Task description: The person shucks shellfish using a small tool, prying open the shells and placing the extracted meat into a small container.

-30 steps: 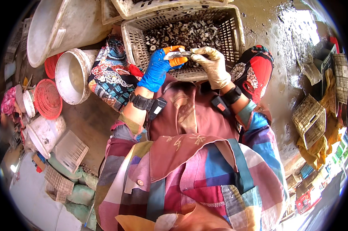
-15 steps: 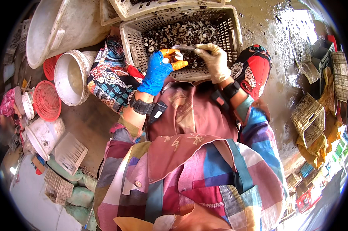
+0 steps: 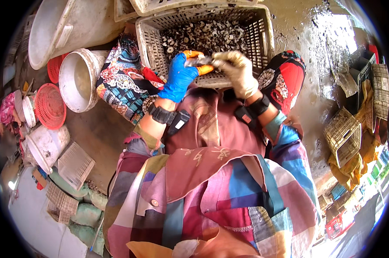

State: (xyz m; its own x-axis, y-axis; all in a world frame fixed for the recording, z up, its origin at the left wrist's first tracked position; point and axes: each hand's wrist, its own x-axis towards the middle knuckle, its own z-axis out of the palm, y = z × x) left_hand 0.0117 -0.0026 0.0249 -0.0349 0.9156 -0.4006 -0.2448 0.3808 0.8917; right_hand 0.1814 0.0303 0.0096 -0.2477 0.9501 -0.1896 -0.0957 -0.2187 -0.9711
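My left hand (image 3: 177,77), in a blue glove with orange finger covers, is closed round a small pale piece, largely hidden. My right hand (image 3: 239,75), in a cream glove, pinches a thin grey tool (image 3: 206,61), perhaps a blade, lying across the left fingers. Both hands meet above the near half of a dirty white slatted crate (image 3: 267,43), whose bottom is covered in small dark and pale pieces (image 3: 194,34). My knees (image 3: 284,77) in patterned cloth flank the crate.
Another crate (image 3: 194,6) adjoins beyond. A big tub (image 3: 74,26), buckets (image 3: 78,81) and a red basket (image 3: 50,105) stand left; someone's pink-clad body (image 3: 7,107) shows at the rim. Crates (image 3: 342,137) and yellow sheeting lie right on wet floor (image 3: 310,43).
Compared with half a second ago, my right hand has moved slightly left, bringing the tool back across my left hand's fingers, much as they were a second ago.
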